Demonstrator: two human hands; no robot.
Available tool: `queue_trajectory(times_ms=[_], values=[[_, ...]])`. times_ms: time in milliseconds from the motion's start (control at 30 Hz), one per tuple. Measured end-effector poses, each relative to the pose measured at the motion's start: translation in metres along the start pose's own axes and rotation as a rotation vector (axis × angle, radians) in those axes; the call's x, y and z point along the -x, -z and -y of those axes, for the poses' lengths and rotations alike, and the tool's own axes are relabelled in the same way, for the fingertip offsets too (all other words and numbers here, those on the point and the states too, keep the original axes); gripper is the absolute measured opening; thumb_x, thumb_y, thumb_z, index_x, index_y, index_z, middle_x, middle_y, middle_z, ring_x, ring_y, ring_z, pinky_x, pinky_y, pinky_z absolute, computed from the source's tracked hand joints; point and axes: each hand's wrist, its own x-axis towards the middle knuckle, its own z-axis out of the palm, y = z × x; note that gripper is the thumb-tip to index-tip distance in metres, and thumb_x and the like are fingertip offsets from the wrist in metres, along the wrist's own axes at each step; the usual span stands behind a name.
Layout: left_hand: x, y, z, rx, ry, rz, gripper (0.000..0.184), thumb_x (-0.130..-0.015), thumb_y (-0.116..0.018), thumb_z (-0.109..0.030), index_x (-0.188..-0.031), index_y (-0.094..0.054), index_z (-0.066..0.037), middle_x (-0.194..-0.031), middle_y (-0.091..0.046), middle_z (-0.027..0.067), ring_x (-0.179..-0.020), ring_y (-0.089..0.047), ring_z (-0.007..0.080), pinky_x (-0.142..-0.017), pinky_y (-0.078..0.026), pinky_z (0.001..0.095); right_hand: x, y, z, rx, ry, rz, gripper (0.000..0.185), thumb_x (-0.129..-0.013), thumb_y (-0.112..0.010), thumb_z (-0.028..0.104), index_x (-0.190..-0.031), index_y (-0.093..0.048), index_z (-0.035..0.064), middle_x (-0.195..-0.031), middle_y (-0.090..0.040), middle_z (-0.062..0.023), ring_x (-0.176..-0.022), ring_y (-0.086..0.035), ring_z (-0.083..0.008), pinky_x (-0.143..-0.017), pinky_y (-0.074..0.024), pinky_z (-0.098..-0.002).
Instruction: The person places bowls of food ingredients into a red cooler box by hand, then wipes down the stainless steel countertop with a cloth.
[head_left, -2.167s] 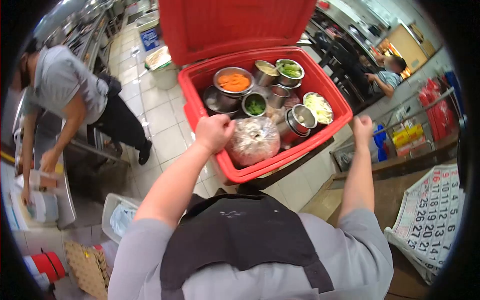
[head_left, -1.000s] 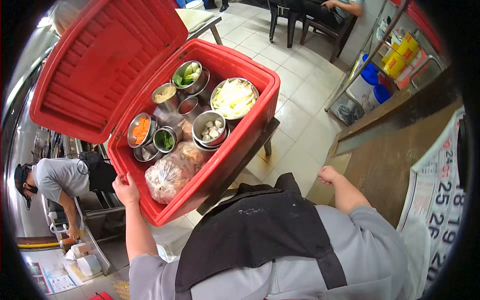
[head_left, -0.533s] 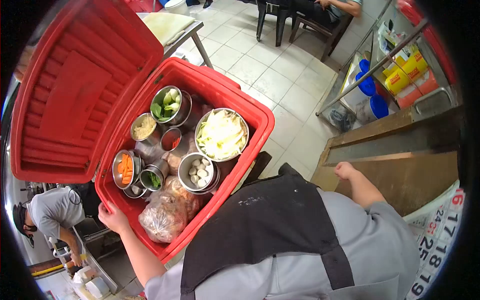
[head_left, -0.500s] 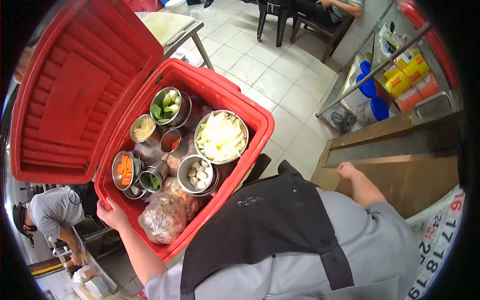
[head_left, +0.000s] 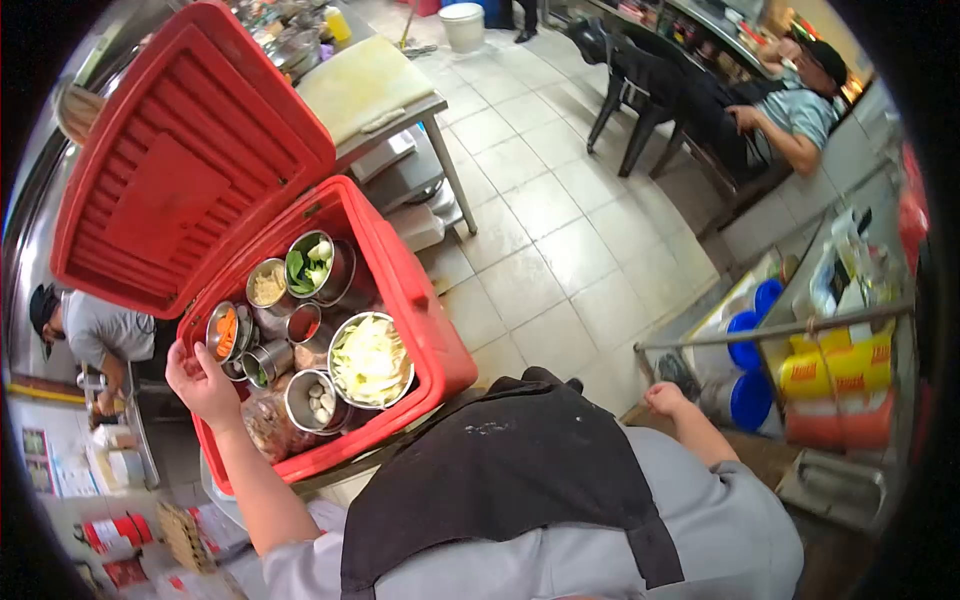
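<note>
A red cooler box (head_left: 425,330) stands in front of me with its ribbed lid (head_left: 190,160) swung up. My left hand (head_left: 205,385) is at the near-left rim, fingers apart and holding nothing. Inside are metal containers: one with shredded cabbage (head_left: 370,360), one with whitish balls (head_left: 320,402), one with green and pale vegetable pieces (head_left: 312,264). Others hold carrot slices (head_left: 227,332), minced pale stuff (head_left: 268,288) and something red (head_left: 303,323). A plastic bag (head_left: 268,425) lies partly hidden beside them. Out to my right, my right hand (head_left: 664,398) is curled closed, apparently around nothing.
A steel table with a cutting board (head_left: 365,90) stands beyond the cooler. One person (head_left: 790,115) sits at the back right; another (head_left: 95,325) works at the left. At right, a metal rack (head_left: 775,335) holds blue-lidded tubs (head_left: 750,400). Tiled floor (head_left: 540,220) stretches ahead.
My view has tilted up and turned, so the cooler appears lower and more of the room shows. My left hand has loosened from the rim and lifted slightly. The right hand remains curled.
</note>
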Motion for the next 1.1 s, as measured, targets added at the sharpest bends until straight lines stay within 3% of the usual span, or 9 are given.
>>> queue_trajectory(times_ms=[133, 233, 267, 367, 567, 667, 800, 933, 1100], values=[[-0.013, -0.011, -0.072, -0.023, -0.024, -0.082, 0.035, -0.096, -0.066, -0.017, -0.126, -0.057, -0.002, -0.118, -0.056, 0.0063, -0.085, -0.055, 0.0094, -0.073, -0.047, 0.0234, -0.031, 0.076, 0.010, 0.316, 0.036, -0.036, 0.022, -0.081, -0.065, 0.025, -0.093, -0.074, 0.0086, -0.095, -0.073, -0.0163, -0.094, -0.068, -0.0329, -0.085, -0.0538, -0.0402], [-0.027, -0.026, -0.129, -0.019, -0.079, -0.081, 0.036, -0.095, -0.067, -0.016, -0.127, -0.057, -0.002, -0.119, -0.056, 0.0066, -0.086, -0.056, 0.0098, -0.073, -0.047, 0.0240, -0.056, 0.108, 0.028, 0.350, 0.127, -0.101, 0.023, -0.082, -0.065, 0.026, -0.094, -0.074, 0.0091, -0.095, -0.073, -0.0162, -0.094, -0.069, -0.0328, -0.085, -0.0542, -0.0407], [-0.032, -0.031, -0.148, -0.028, -0.102, -0.079, 0.036, -0.095, -0.066, -0.014, -0.127, -0.056, -0.002, -0.119, -0.055, 0.0068, -0.085, -0.056, 0.0103, -0.072, -0.048, 0.0246, -0.074, 0.105, 0.030, 0.405, 0.247, -0.241, 0.021, -0.083, -0.068, 0.024, -0.095, -0.074, 0.0077, -0.083, -0.073, -0.0111, -0.075, -0.069, -0.0218, -0.071, -0.0559, -0.0366], [-0.053, -0.045, -0.182, -0.067, -0.186, -0.122, 0.036, -0.095, -0.066, -0.015, -0.128, -0.057, -0.003, -0.119, -0.056, 0.0065, -0.086, -0.057, 0.0102, -0.071, -0.047, 0.0244, -0.088, 0.112, 0.068, 0.249, 0.240, -0.066, 0.027, -0.084, -0.069, 0.030, -0.098, -0.074, 0.0081, -0.087, -0.073, -0.0130, -0.079, -0.070, -0.0258, -0.075, -0.0556, -0.0381], [-0.091, -0.094, -0.192, 0.009, -0.187, -0.184, 0.031, -0.097, -0.065, -0.019, -0.125, -0.060, -0.006, -0.116, -0.061, 0.0025, -0.093, -0.057, 0.0088, -0.077, -0.047, 0.0243, -0.121, 0.112, 0.100, 0.232, 0.308, 0.124, 0.027, -0.084, -0.070, 0.033, -0.093, -0.075, 0.0085, -0.085, -0.074, -0.0128, -0.079, -0.070, -0.0251, -0.075, -0.0545, -0.0378], [-0.113, -0.127, -0.175, 0.060, -0.189, -0.186, 0.030, -0.097, -0.065, -0.016, -0.124, -0.060, -0.004, -0.115, -0.061, 0.0025, -0.093, -0.057, 0.0073, -0.077, -0.046, 0.0231, -0.129, 0.145, 0.101, 0.414, 0.348, 0.067, 0.035, -0.085, -0.067, 0.038, -0.096, -0.074, 0.0061, -0.086, -0.073, -0.0146, -0.077, -0.070, -0.0235, -0.075, -0.0551, -0.0370], [-0.156, -0.174, -0.158, 0.092, -0.216, -0.249, 0.032, -0.098, -0.063, -0.014, -0.127, -0.057, -0.002, -0.116, -0.061, 0.0055, -0.098, -0.057, 0.0096, -0.080, -0.047, 0.0225, -0.138, 0.211, 0.128, 0.509, 0.083, 0.113, 0.037, -0.086, -0.065, 0.041, -0.096, -0.074, 0.0069, -0.085, -0.073, -0.0140, -0.075, -0.070, -0.0234, -0.072, -0.0547, -0.0372], [-0.208, -0.219, -0.135, 0.273, -0.237, -0.336, 0.031, -0.101, -0.057, -0.006, -0.130, -0.051, 0.003, -0.119, -0.060, 0.0098, -0.103, -0.057, 0.0128, -0.087, -0.049, 0.0253, -0.160, 0.284, 0.193, 0.400, -0.024, -0.001, 0.034, -0.086, -0.065, 0.038, -0.095, -0.074, 0.0063, -0.085, -0.073, -0.0139, -0.074, -0.070, -0.0231, -0.070, -0.0544, -0.0371], [-0.244, -0.271, -0.123, 0.228, -0.212, -0.385, 0.034, -0.100, -0.057, -0.004, -0.132, -0.049, 0.003, -0.124, -0.059, 0.0115, -0.106, -0.058, 0.0143, -0.090, -0.048, 0.0260, -0.203, 0.380, 0.300, 0.225, -0.012, -0.201, 0.030, -0.086, -0.065, 0.033, -0.094, -0.073, 0.0056, -0.086, -0.073, -0.0138, -0.073, -0.069, -0.0226, -0.068, -0.0541, -0.0371]])
